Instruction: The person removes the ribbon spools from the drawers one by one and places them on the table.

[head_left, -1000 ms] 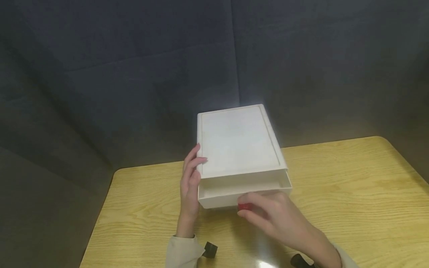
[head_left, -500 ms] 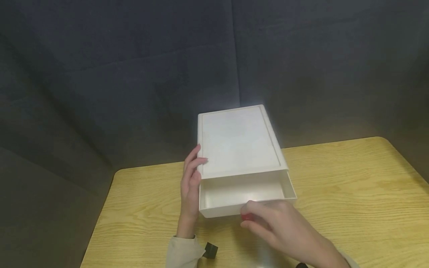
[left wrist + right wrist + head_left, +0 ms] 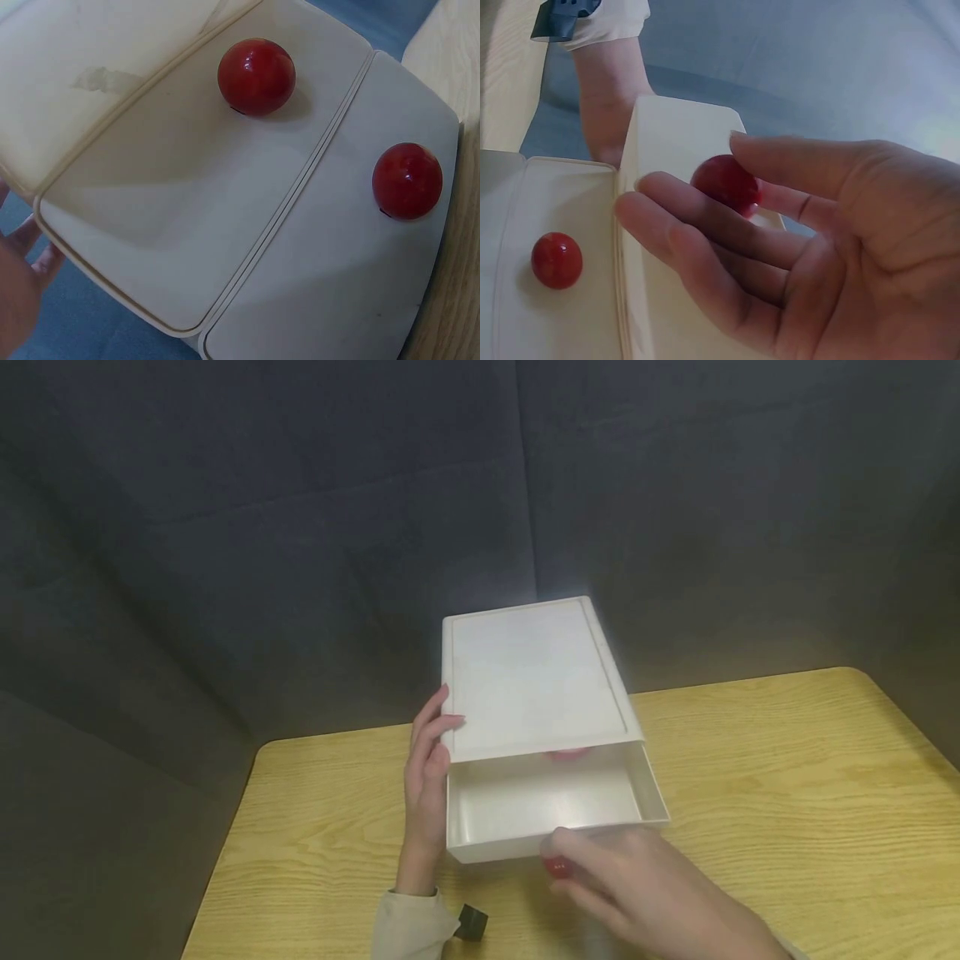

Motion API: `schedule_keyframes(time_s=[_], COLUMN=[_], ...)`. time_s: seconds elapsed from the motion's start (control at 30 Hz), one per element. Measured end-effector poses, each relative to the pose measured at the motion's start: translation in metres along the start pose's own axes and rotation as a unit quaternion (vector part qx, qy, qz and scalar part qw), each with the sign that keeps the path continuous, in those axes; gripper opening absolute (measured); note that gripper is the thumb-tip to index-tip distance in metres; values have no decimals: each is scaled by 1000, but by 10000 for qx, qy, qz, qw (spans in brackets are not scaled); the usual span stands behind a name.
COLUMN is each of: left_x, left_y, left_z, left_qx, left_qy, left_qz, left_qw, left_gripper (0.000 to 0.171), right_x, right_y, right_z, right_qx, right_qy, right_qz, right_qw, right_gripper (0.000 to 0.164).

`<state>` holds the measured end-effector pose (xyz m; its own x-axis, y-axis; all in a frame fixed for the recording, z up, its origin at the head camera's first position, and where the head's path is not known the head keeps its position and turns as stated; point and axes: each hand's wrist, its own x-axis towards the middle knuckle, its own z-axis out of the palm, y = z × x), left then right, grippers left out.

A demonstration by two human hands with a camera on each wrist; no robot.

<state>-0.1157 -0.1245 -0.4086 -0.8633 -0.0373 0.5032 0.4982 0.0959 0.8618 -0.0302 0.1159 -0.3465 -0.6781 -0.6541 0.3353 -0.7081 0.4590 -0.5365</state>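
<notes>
A white drawer unit (image 3: 532, 677) stands on the wooden table, its upper drawer (image 3: 502, 847) pulled partway out. My right hand (image 3: 645, 877) pinches the round red knob (image 3: 724, 182) on that drawer's front between thumb and fingers. My left hand (image 3: 427, 777) rests along the unit's left side, fingertips over the top edge. Inside the drawer, a pink rounded thing (image 3: 568, 753) shows just under the top's front edge, mostly hidden. A second red knob (image 3: 556, 260) sits on the lower drawer front. In the left wrist view, fingers (image 3: 49, 262) lie at the unit's edge.
The wooden table (image 3: 787, 793) extends to both sides of the unit. Dark cloth (image 3: 300, 527) hangs behind and at the sides. A small black block (image 3: 471, 922) is at the left sleeve (image 3: 408, 927).
My right hand has moved toward me with the knob, and the drawer has slid further out. The pink thing inside has come into view. My left hand has stayed in place.
</notes>
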Motion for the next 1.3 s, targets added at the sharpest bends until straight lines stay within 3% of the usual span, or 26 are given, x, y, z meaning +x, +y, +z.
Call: schedule_keyframes(time_s=[0.13,0.37,0.57,0.73,0.83,0.93,1.03,1.1,1.2,1.3], left_x=[0,-1,-1,-1,-1,-1,-1,-1,0,0], left_y=[0,-3,-1,-1,0,0,0,0,0,1], left_z=[0,0,0,1,1,1,2,2,1,1], left_qx=[-70,4,-33,-60,-130,-193,-210,-223,-222,-229], left_qy=[-31,-49,-49,-37,-53,-76,-81,-84,-76,-73], left_qz=[29,143,70,67,39,28,18,9,-24,-55], left_qw=[10000,9999,10000,10000,9999,9998,9997,9997,9997,9997], left_gripper=[36,35,36,36,36,36,37,37,37,37], right_x=[-4,-12,-17,-20,-19,-16,-11,-8,-5,-4], right_y=[-1,-3,-8,-13,-16,-20,-19,-17,-12,-7], right_z=[-3,-1,-1,-2,-3,-7,-12,-14,-14,-13], right_qx=[-6,-96,14,-10,-158,46,410,495,433,199], right_qy=[-290,-90,-307,-275,222,1171,2276,2767,3120,3246], right_qz=[107,-332,-166,-269,-502,-752,-1208,-1370,-1300,-969], right_qw=[9995,9994,9994,9993,9984,9903,9654,9499,9402,9407], right_gripper=[21,21,27,15,10,2,17,24,28,30])
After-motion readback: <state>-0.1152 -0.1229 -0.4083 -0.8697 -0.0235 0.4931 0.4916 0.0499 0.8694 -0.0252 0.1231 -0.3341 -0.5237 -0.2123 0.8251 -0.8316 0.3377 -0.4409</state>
